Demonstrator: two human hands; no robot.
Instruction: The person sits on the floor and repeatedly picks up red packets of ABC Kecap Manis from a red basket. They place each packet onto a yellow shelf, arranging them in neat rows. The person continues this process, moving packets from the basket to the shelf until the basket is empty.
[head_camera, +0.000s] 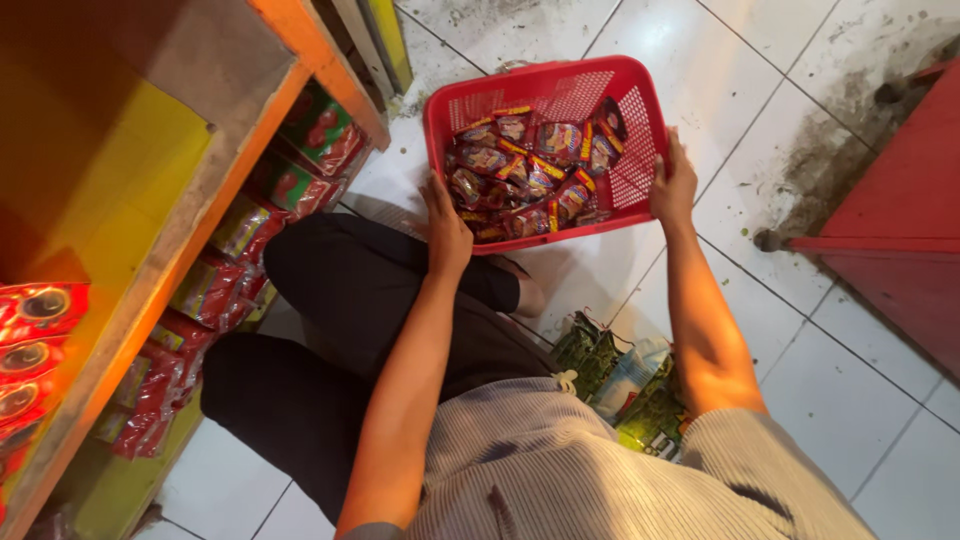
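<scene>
A red plastic basket (560, 82) sits on the white tiled floor ahead of my knees, filled with several small red-and-yellow snack packets (530, 175). My left hand (445, 225) grips the basket's near left rim. My right hand (673, 185) holds its right side wall. Both arms reach forward over my black trousers.
An orange-and-yellow wooden shelf (160, 250) stands at the left, with red packets (200, 300) stacked on its lower level. Green packets (625, 385) lie on the floor by my right side. A red cabinet (900, 210) stands at the right, with dirt on the tiles beside it.
</scene>
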